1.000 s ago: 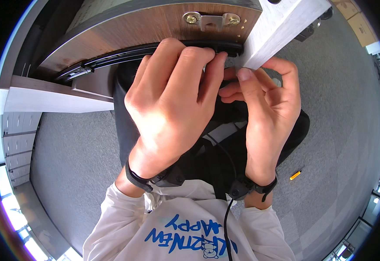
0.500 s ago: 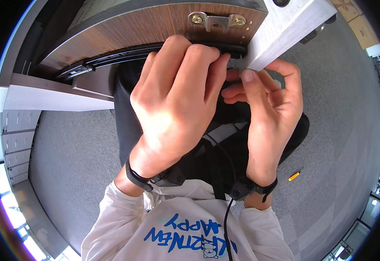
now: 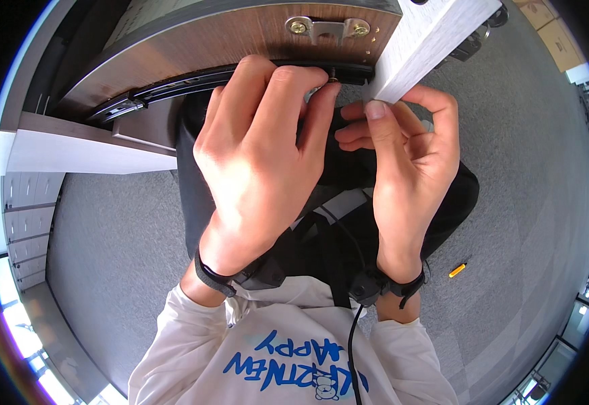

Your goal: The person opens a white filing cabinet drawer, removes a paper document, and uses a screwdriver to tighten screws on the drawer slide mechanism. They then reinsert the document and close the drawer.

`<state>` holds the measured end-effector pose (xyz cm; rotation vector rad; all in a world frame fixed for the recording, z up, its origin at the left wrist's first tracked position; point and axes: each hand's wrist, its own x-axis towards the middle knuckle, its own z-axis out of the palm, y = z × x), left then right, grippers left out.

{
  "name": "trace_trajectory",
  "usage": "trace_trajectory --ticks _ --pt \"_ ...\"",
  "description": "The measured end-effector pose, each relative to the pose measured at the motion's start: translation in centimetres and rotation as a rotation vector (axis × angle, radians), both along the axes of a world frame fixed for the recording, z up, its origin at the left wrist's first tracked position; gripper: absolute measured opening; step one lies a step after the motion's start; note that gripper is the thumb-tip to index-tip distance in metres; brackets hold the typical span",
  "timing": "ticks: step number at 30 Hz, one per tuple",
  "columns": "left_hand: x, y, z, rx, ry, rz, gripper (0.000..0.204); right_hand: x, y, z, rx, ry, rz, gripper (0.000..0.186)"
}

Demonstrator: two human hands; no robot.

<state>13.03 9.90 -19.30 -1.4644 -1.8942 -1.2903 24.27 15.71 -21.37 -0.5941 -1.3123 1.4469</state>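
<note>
My left hand (image 3: 257,145) is closed, thumb and forefinger pinching a small screw (image 3: 333,74) against the black drawer slide (image 3: 193,81). The slide runs along the lower edge of a brown wood-grain drawer side (image 3: 240,47). At its right end stands a pale wood-grain front panel (image 3: 429,44). My right hand (image 3: 416,142) grips the lower edge of this panel, thumb on the near side and forefinger behind it. Its other fingers are curled below the slide, partly hidden by the thumb.
A metal bracket (image 3: 328,29) with two screws is fixed to the drawer side. Pale cabinet parts (image 3: 85,150) are at the left. A yellow-handled tool (image 3: 457,271) lies on the grey carpet (image 3: 524,202) to the right. Cardboard boxes (image 3: 557,44) stand at the far right.
The drawer side and front panel have shifted slightly left and up, both hands moving with them. The screw at my left fingertips now shows.
</note>
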Motion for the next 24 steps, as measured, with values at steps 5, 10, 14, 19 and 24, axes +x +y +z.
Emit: trace_trajectory --ticks 5,10,14,19,24 --pt "0.01 0.19 -0.33 0.012 -0.016 -0.006 0.013 -0.08 0.02 -0.08 0.014 -0.009 -0.009 0.026" --pt "-0.08 0.47 -0.53 0.044 0.009 -0.012 0.013 -0.07 -0.01 -0.18 0.008 -0.007 -0.007 0.026" --pt "-0.12 0.53 -0.65 0.041 0.007 -0.011 0.013 -0.11 -0.02 -0.2 -0.003 0.007 -0.004 0.026" --pt "-0.08 0.72 -0.74 0.069 0.046 -0.002 0.014 -0.13 -0.13 -0.16 -0.02 0.005 -0.007 0.026" --pt "-0.07 0.76 -0.53 0.064 0.137 -0.004 0.016 -0.14 -0.01 -0.2 -0.024 0.043 0.013 0.026"
